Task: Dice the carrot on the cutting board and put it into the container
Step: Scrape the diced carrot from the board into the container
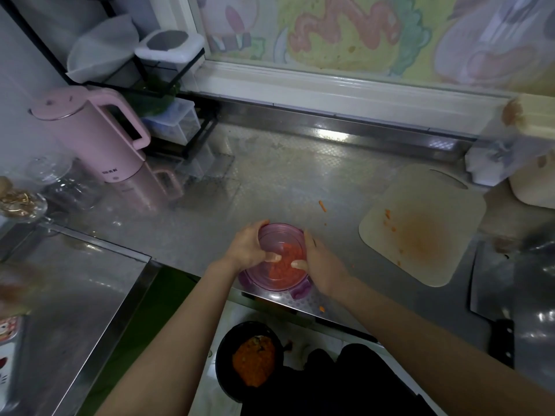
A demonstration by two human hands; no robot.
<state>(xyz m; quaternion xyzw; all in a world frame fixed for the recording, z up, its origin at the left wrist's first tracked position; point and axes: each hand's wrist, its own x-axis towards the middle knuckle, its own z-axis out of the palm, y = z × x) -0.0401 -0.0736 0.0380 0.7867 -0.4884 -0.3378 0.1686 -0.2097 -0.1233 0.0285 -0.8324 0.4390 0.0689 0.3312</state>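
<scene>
We hold the round pink translucent plastic container (277,259), diced orange carrot (283,264) inside, directly between our fingers: left hand (247,249) and right hand (319,265) clasp opposite rims, thumbs pressing its lid, equally near.

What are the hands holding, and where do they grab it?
Both hands, left and right, hold the pink container by its opposite sides, thumbs on its lid.

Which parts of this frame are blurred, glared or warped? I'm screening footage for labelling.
Head view: glare streaks the steel counter by the window ledge; edges smear, notably the cleaver at right; wide-angle bending curves the ledge; both hands, left hand and right hand, on the container are fairly sharp.
</scene>
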